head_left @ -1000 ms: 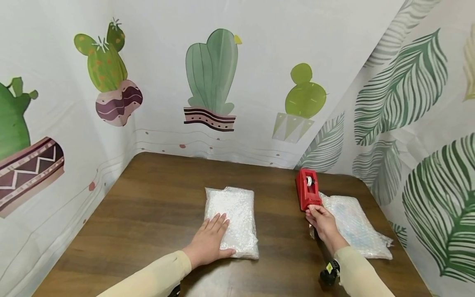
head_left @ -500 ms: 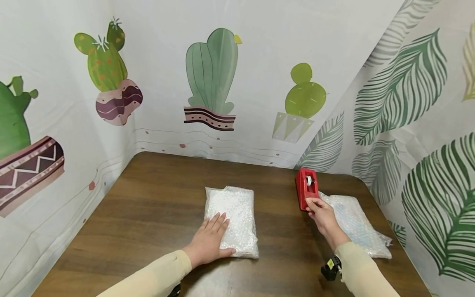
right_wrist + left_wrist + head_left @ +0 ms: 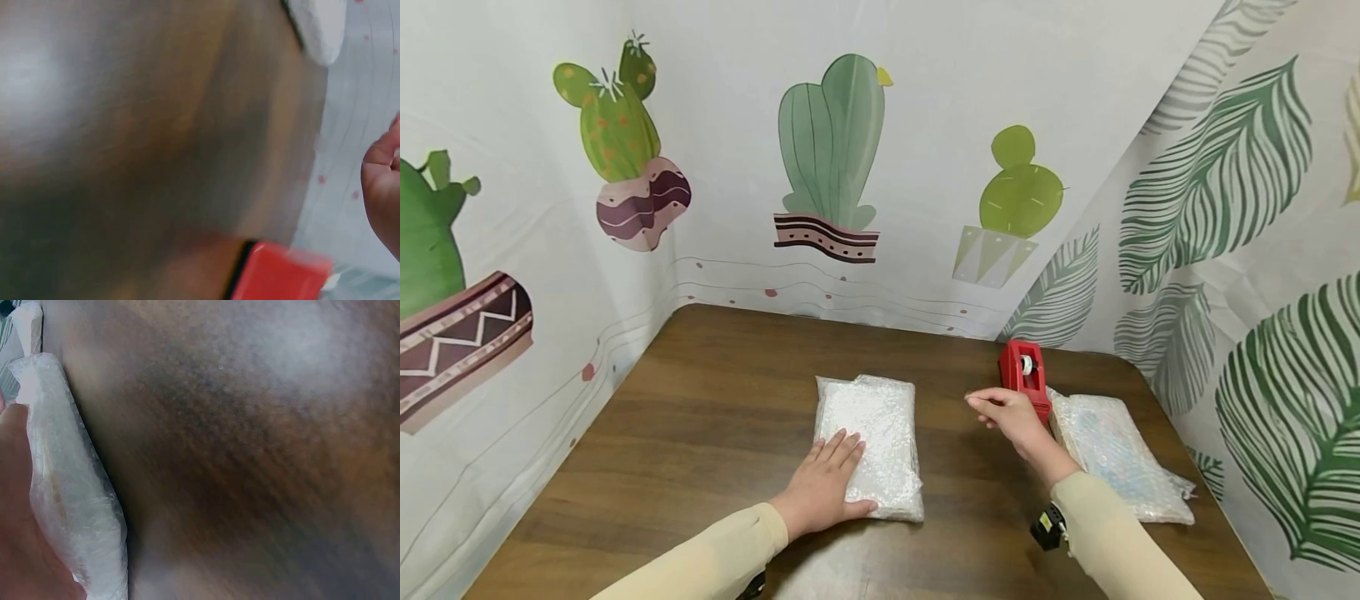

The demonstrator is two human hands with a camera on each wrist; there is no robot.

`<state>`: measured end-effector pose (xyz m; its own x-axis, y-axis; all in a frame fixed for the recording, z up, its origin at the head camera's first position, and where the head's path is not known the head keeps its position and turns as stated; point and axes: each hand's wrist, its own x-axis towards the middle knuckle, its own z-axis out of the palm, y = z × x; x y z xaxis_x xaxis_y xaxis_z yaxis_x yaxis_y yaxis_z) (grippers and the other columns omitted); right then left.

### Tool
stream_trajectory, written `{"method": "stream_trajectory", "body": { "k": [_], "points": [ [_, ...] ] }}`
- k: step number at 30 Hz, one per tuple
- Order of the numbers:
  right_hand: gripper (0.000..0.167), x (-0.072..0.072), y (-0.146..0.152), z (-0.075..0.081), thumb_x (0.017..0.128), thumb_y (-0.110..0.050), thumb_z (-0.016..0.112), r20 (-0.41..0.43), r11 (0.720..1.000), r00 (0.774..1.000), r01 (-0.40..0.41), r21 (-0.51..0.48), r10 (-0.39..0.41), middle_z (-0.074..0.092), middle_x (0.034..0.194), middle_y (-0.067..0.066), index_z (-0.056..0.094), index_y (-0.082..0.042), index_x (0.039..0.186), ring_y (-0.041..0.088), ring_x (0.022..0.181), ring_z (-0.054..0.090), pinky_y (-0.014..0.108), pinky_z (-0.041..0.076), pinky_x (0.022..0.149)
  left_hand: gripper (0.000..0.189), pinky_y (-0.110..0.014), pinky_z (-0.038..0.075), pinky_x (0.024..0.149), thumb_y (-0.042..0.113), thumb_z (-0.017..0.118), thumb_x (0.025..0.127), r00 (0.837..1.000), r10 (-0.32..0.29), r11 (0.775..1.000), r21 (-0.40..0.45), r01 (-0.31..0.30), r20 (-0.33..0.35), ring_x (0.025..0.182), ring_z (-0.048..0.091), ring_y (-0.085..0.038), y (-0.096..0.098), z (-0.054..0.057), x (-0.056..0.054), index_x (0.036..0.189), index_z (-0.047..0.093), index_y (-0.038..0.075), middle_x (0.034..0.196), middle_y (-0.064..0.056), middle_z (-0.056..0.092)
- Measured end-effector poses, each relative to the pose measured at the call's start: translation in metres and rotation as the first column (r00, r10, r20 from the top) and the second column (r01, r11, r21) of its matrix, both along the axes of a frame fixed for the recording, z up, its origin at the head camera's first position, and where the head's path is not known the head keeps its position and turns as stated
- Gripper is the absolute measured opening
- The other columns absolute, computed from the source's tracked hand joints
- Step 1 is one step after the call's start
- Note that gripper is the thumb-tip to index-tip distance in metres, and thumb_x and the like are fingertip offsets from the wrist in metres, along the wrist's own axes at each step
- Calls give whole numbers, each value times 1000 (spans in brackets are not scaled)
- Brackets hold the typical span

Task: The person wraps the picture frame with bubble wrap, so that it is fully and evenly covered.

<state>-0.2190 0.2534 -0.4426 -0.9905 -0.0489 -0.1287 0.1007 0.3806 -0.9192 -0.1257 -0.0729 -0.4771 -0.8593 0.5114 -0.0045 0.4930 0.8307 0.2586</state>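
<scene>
A parcel wrapped in bubble wrap [image 3: 883,417] lies flat in the middle of the wooden table. My left hand [image 3: 823,487] rests on its lower left part with the fingers straight and spread; the left wrist view shows the parcel's side edge [image 3: 72,475] beside the palm. At the right stands a red tape dispenser [image 3: 1033,398] holding a small roll. My right hand [image 3: 1015,419] is raised just left of the dispenser, thumb and fingertips pinched together. The strip of clear tape it pinches is too thin to make out now. In the right wrist view the dispenser [image 3: 281,275] sits low.
A second bubble-wrapped parcel [image 3: 1116,454] with a bluish content lies right of the dispenser, near the table's right side. Patterned cloth [image 3: 925,167] with cacti and leaves hangs around the back and sides of the table [image 3: 715,400].
My right hand has come up off the front of the tape dispenser and moved left, away from it. A clear strip hung below that hand earlier. My left hand has stayed on the parcel.
</scene>
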Motion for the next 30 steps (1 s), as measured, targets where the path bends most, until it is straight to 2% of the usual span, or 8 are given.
{"method": "stream_trajectory", "body": {
  "k": [3, 5, 15, 18, 21, 24, 27, 30],
  "points": [
    [27, -7, -17, 4, 96, -12, 71, -53, 990, 990, -124, 73, 128, 77, 94, 2, 72, 9, 113, 3, 70, 63, 21, 55, 64, 88, -54, 36, 123, 61, 64, 91, 1000, 2, 1000, -7, -2, 3, 152, 39, -36, 0, 1, 0, 151, 46, -1, 162, -15, 44],
    [25, -11, -28, 6, 95, -10, 72, -73, 980, 980, -180, 85, 187, 77, 94, 8, 73, 10, 110, 4, 69, 62, 21, 54, 63, 88, -54, 35, 124, 61, 64, 91, 1000, 6, 1000, -12, -6, 8, 152, 38, -36, 1, 1, 1, 152, 46, -1, 162, -15, 43],
    [18, -21, -68, 13, 95, -8, 71, -60, 945, 947, -309, 107, 316, 67, 84, 23, 70, 8, 102, 9, 66, 59, 25, 53, 61, 90, -55, 33, 124, 62, 64, 91, 1000, 19, 1000, -12, -19, 8, 153, 36, -36, 3, 1, 1, 152, 44, -1, 163, -14, 42],
    [15, -23, -78, 15, 95, -7, 71, -45, 928, 933, -348, 130, 357, 66, 78, 20, 69, 7, 97, 13, 66, 58, 29, 53, 60, 90, -55, 34, 124, 63, 64, 91, 1000, 18, 1000, -19, -18, -13, 151, 39, -37, 2, 0, 1, 152, 45, -1, 162, -14, 43],
    [14, -26, -90, 18, 94, -9, 73, -18, 895, 911, -400, 198, 411, 64, 74, 12, 71, 4, 94, 16, 64, 58, 30, 52, 59, 89, -55, 35, 123, 63, 63, 91, 999, 15, 1000, -22, -15, -29, 149, 42, -37, 1, -1, 1, 151, 46, -1, 162, -14, 44],
    [13, -30, -103, 19, 94, -13, 74, 13, 842, 879, -460, 283, 476, 65, 74, 5, 73, 0, 93, 15, 63, 58, 27, 50, 57, 88, -55, 36, 122, 62, 63, 92, 1000, 14, 1000, -18, -14, -24, 148, 43, -38, 1, 0, 2, 151, 46, -1, 162, -14, 44],
    [12, -34, -115, 17, 94, -15, 74, 51, 791, 847, -514, 331, 529, 68, 77, 4, 73, -2, 92, 11, 64, 59, 22, 48, 55, 86, -54, 38, 121, 60, 62, 93, 1000, 9, 1000, -19, -9, -26, 147, 44, -38, 0, 0, 3, 151, 47, 0, 162, -14, 44],
    [12, -36, -126, 14, 94, -15, 74, 81, 760, 826, -548, 349, 558, 70, 78, 5, 73, -3, 91, 10, 63, 59, 19, 45, 54, 83, -54, 39, 120, 60, 61, 94, 999, -1, 1000, -20, 0, -44, 146, 45, -37, 0, 0, 3, 151, 48, 1, 161, -13, 46]
  ]
}}
